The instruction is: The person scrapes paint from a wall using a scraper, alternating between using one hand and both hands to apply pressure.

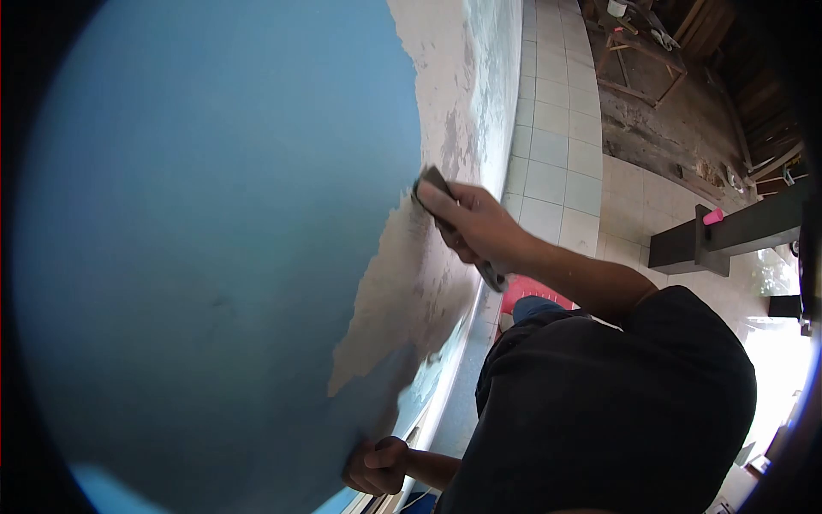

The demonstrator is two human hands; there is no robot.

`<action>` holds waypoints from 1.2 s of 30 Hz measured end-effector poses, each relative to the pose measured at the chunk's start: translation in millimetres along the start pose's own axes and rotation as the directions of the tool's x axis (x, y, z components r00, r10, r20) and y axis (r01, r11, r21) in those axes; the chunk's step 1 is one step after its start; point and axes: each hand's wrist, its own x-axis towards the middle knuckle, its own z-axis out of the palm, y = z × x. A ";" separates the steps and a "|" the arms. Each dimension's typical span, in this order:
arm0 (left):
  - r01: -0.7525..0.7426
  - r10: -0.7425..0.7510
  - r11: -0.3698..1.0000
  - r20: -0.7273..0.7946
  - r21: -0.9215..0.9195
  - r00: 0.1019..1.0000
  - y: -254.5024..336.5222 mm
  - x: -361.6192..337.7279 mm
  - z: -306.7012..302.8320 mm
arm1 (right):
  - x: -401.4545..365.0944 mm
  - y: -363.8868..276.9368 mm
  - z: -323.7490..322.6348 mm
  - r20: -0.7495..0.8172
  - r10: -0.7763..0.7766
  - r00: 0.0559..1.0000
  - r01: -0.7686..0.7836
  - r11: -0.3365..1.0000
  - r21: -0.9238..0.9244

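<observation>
My right hand (475, 223) is closed around a dark scraper (435, 182), whose curved grey end sticks out below the fingers. The scraper is at the edge between the blue paint and a bare patch (377, 300) on the wall (214, 171). The bare patch is pale beige with rough, uneven borders. Lower down, my left hand (379, 467) is closed in a fist close to the wall; whatever it holds, if anything, is hidden.
A tiled floor (548, 128) runs along the wall. Beside my body is a red plastic surface (535, 291). Farther off stand a metal-framed table (638, 43) with items on it and a dark post (745, 231) with a pink cup (712, 217).
</observation>
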 end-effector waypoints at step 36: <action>0.000 -0.004 0.998 -0.069 -0.061 0.998 1.7 -1.3 1.5 | 9.4 0.9 -13.2 0.035 -0.048 0.998 0.047 0.999 0.020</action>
